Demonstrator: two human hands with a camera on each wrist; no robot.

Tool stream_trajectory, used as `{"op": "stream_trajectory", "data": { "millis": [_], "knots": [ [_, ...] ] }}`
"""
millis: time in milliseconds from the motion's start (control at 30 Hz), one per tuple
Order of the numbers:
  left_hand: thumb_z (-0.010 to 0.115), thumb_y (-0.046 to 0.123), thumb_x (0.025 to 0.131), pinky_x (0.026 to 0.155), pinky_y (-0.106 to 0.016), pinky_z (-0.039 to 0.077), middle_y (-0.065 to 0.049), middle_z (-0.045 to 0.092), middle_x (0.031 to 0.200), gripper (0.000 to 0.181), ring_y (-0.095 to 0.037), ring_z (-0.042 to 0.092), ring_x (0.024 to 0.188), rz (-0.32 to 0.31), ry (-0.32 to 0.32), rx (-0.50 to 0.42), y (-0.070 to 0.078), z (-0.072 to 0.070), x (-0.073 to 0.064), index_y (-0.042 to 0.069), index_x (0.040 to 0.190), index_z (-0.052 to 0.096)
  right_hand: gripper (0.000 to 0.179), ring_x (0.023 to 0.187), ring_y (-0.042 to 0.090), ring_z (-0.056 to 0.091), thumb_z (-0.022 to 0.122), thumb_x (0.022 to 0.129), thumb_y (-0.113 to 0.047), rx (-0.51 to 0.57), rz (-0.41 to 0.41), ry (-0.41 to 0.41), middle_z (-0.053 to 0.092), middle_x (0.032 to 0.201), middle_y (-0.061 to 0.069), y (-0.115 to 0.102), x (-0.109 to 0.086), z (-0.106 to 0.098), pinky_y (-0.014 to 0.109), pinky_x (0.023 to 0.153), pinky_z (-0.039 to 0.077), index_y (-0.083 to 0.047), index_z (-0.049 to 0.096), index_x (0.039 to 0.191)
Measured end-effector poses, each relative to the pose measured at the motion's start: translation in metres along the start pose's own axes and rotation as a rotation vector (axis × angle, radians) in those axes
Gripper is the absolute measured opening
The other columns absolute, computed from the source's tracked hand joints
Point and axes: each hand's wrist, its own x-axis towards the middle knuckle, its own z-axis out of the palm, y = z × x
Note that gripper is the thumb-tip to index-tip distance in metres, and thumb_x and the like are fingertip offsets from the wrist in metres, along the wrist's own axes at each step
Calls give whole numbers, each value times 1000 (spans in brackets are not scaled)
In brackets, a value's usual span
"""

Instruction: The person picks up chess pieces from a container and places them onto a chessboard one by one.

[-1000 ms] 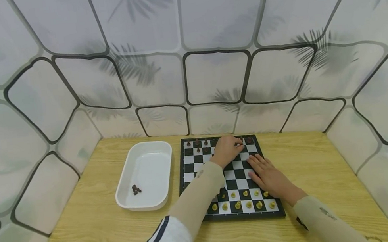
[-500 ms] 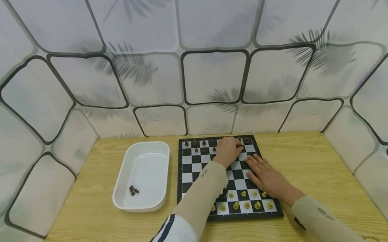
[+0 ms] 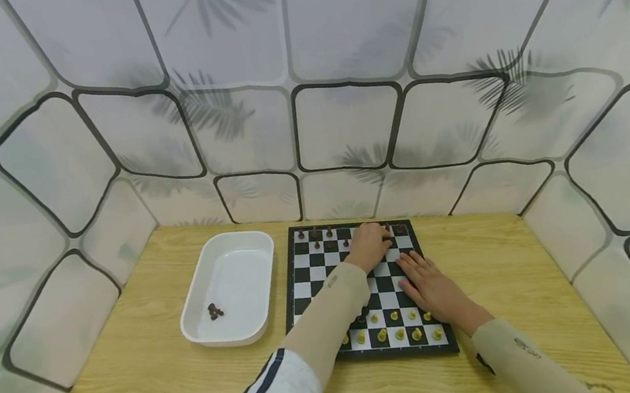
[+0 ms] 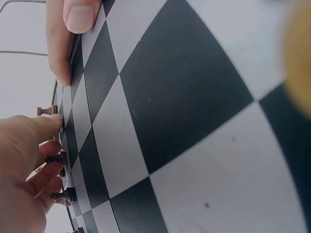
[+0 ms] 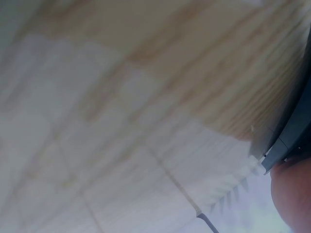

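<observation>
A black-and-white chessboard [image 3: 323,272] lies on the wooden table. At its far side my left hand [image 3: 366,248] pinches a small dark brown chess piece [image 3: 389,236], mostly covered by thumb and fingertips and close over the board. Two dark pieces [image 4: 57,158] stand right by those fingers in the left wrist view, and a rook [image 4: 46,110] rises past the thumb. My right hand [image 3: 433,288] rests on the board's right side with straight fingers. Dark pieces [image 3: 315,235] stand at the far left; yellow ones [image 3: 399,335] fill the near rows.
Left of the board stands a white tray [image 3: 243,282], with a few dark pieces [image 3: 214,311] in its near left corner. A patterned wall [image 3: 343,190] rises right behind the table [image 3: 137,379]. The right wrist view is mostly blurred table and wall.
The head view has shifted slightly, moving the board and tray a little left. My left hand has edged slightly right relative to the board, its fingers still at the far rows. My right hand stays put.
</observation>
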Motion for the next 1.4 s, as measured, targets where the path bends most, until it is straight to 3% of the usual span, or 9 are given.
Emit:
{"op": "stream_trajectory", "data": {
  "millis": [400,700,833,967,1167,1300,1400],
  "knots": [
    [70,28,103,99,-33,58,3,78,121,24,-19,73,113,15,5,77,2,-1,1,18,122,80,61,158,42,30,51,111,-34,11,-3,2,40,167,21,-2,0,-2,62,127,27,1,40,160],
    [66,31,106,97,-31,59,-3,79,118,28,-19,74,109,42,-21,-29,-6,-7,2,12,121,80,61,159,42,30,50,112,-34,2,-5,-2,40,167,20,-4,2,-2,62,127,27,1,40,160],
    [55,35,110,81,-28,57,-3,79,91,39,-17,72,83,69,-9,-112,-13,-13,1,10,98,82,61,158,43,30,50,111,-34,5,1,-1,41,166,21,-4,1,-4,63,126,27,2,40,160],
    [52,33,112,64,-24,45,1,68,67,46,-12,58,60,93,-10,-241,-18,-22,-1,8,82,76,61,158,44,29,49,112,-33,2,5,-5,40,166,22,-4,0,-4,63,126,27,3,40,160],
    [53,32,112,58,-21,40,5,58,61,44,-8,50,54,148,-27,-363,-20,-38,-8,5,88,79,60,158,44,30,49,112,-33,-5,-4,-5,40,166,22,-2,0,-3,63,126,27,3,40,159],
    [53,32,111,64,-24,48,-4,71,71,38,-10,58,58,162,-36,-438,-25,-53,-13,9,103,82,61,158,44,30,49,112,-34,-3,-1,-7,40,166,22,-2,0,-2,63,126,27,2,39,160],
    [53,31,111,72,-26,53,-8,78,87,35,-11,64,67,155,-30,-448,-29,-67,-19,10,113,81,61,158,43,29,49,112,-34,-9,3,-10,40,167,21,-3,1,-2,63,127,26,2,39,160]
  ]
}}
